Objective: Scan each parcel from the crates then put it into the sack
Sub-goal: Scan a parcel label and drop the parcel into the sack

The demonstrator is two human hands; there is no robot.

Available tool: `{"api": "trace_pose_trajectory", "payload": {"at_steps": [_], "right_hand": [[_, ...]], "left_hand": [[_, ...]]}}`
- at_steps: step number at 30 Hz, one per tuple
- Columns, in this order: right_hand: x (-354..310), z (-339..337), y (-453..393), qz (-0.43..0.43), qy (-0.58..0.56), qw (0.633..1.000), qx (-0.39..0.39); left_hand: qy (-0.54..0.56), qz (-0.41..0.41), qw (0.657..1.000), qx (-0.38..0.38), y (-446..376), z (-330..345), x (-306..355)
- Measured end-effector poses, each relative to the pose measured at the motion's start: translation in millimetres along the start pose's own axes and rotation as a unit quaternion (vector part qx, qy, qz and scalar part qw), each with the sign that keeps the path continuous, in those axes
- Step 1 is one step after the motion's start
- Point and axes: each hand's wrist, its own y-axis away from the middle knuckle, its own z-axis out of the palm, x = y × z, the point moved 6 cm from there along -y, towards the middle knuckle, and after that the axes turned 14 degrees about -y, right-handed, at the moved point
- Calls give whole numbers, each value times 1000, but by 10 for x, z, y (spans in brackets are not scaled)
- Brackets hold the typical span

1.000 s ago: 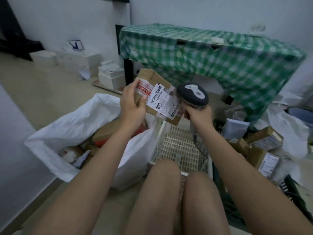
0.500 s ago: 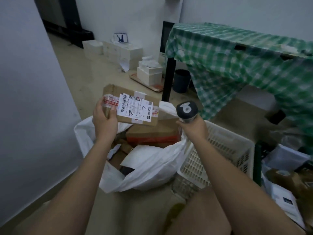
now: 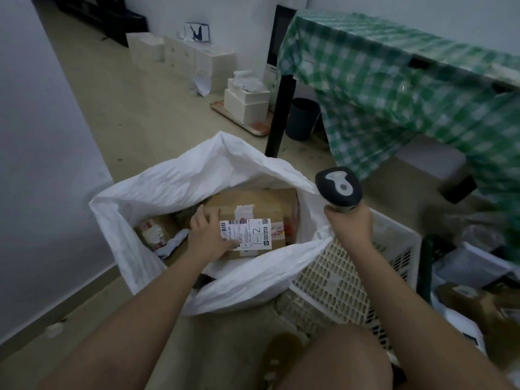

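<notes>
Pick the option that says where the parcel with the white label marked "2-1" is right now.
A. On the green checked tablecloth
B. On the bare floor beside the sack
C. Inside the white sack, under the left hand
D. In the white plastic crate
C: the labelled parcel lies inside the white sack on other boxes, with the left hand on it.

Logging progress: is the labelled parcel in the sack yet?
In. The parcel lies inside the sack mouth, left hand on it.
</notes>
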Motion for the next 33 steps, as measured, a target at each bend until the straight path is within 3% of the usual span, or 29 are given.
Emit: {"api": "trace_pose_trajectory", "payload": {"at_steps": [3,7,11,18,23,27,33], "right_hand": [[83,-52,-3,0,-1,1000,2],[200,-145,-52,-2,-19,1000,11],[241,-236,-159,-24,1,1000,13],[489,-346,-366,-22,41,998,34],[612,-416,-331,1,7,1000,27],[529,-542,-185,9,-68,997,19],[491,-1046,-19,8,-30,999,20]], "left_hand": [[-143,88,981,100,-44,-96,288],[-214,111,963,124,-153,-96,538],[-153,133,979,17,-346,-38,836],[-75,175,975,-117,-488,200,1151],[7,184,976,-118,-382,112,1035],[67,155,985,-46,-196,-167,1101],[174,226,956,72,284,-694,1715]]}}
